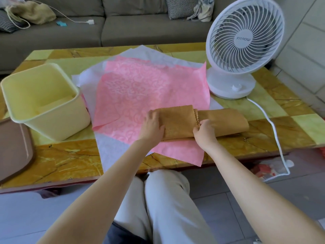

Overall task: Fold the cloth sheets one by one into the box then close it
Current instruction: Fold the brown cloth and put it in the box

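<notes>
A tan cloth (pixel 223 121), folded into a long strip, lies across the pink patterned sheet (pixel 133 88) near the table's front. Its left part is doubled over toward the middle. My left hand (pixel 153 125) holds the left folded end, fingers curled on the fabric. My right hand (pixel 204 132) pinches the zigzag edge at the strip's middle. Under the pink sheet lies a white sheet (pixel 112 150). The pale yellow box (pixel 15 95) stands open at the left with a folded pale cloth inside. Its brown lid (pixel 14 147) lies at the left edge.
A white desk fan (pixel 244 48) stands at the right back of the marble-pattern table (pixel 274 110), its cord (pixel 274 131) trailing over the front edge. A grey sofa (pixel 112 27) with cushions runs behind the table. My knees sit below the front edge.
</notes>
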